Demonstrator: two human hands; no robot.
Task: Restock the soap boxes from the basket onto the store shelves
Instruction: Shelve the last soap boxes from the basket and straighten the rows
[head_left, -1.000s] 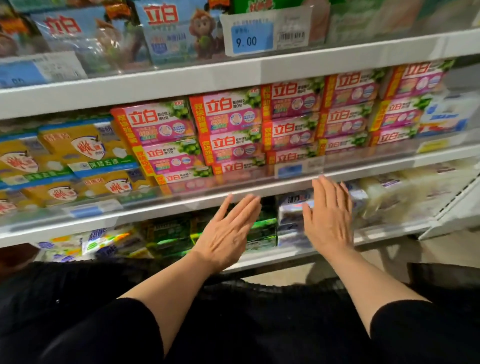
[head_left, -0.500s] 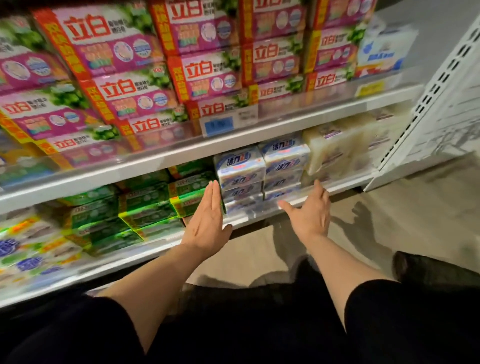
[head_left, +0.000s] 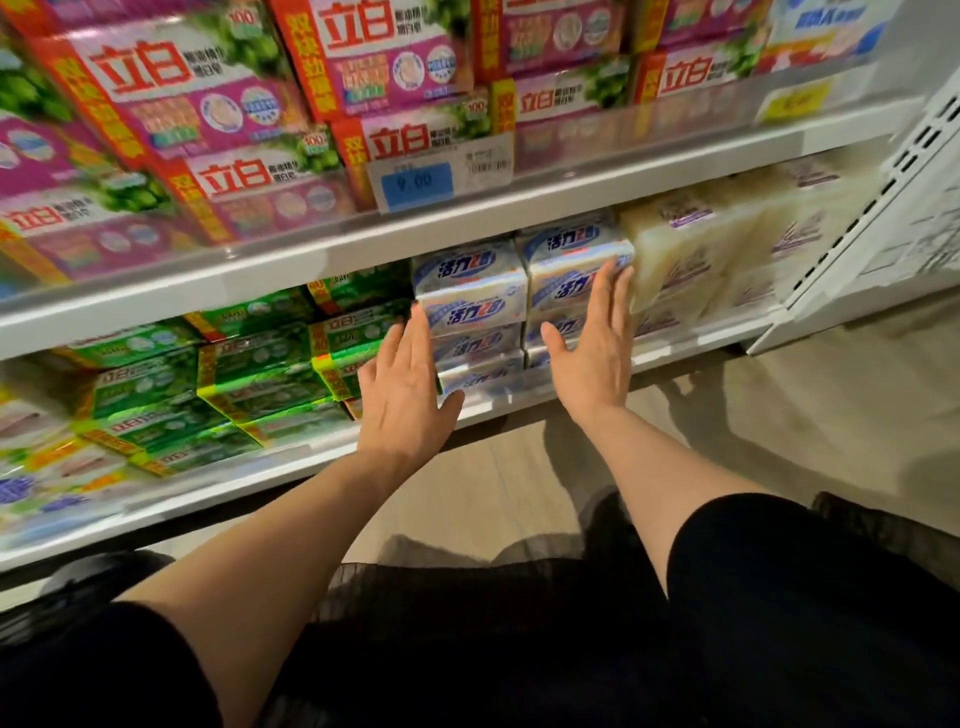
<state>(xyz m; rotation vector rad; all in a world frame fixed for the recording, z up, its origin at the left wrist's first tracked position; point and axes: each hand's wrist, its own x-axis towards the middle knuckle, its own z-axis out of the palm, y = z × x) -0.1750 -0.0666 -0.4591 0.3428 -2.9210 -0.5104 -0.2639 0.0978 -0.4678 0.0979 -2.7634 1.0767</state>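
Two stacks of white-and-blue soap boxes (head_left: 470, 291) stand side by side on the lowest shelf (head_left: 675, 349). My left hand (head_left: 408, 392) is flat and open at the left side of the left stack, fingers straight. Flat against the right side of the right stack (head_left: 566, 260) lies my right hand (head_left: 595, 353), fingers straight, empty. Whether either palm presses on the boxes I cannot tell. No basket is in view.
Green soap boxes (head_left: 260, 364) fill the lowest shelf to the left, pale cream soap bars (head_left: 696, 249) to the right. Pink and red boxes (head_left: 208, 104) crowd the shelf above, behind a blue price tag (head_left: 415, 182). A white perforated end panel (head_left: 883, 208) closes the right side.
The view has dropped and closed in on the lowest shelf. Both hands moved down from the middle shelf edge and forward to either side of the white-and-blue stacks.
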